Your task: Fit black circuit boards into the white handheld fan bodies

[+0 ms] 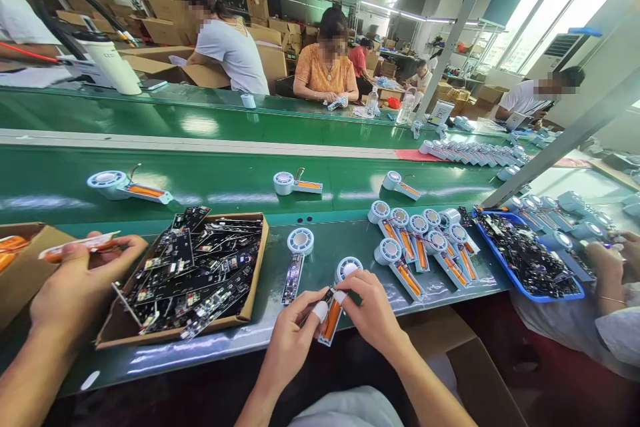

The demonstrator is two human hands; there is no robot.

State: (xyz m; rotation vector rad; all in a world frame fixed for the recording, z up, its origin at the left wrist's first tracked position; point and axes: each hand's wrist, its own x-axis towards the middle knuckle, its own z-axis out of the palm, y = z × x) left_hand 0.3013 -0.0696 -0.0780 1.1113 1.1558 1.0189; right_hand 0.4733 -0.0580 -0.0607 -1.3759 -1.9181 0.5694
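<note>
Right in front of me lies a light-blue handheld fan (349, 268), its round head away from me and an orange battery (331, 321) in its open handle. My left hand (296, 330) pinches a small dark circuit board (329, 294) above the handle, beside the fan head. From the other side, my right hand (373, 310) closes finger and thumb at the same spot; what exactly it grips, board or wire, is hidden. Both thumbs wear white finger covers. Just left stands another fan (301, 241) with a circuit board (293, 279) along its handle.
A cardboard box (257, 267) of circuit boards stands left; beside it a co-worker's hand (85, 280) holds an orange battery. Several fans (420, 240) cluster right, near a blue tray (545, 297) of boards. More fans lie on the green conveyor (230, 180). People sit across it.
</note>
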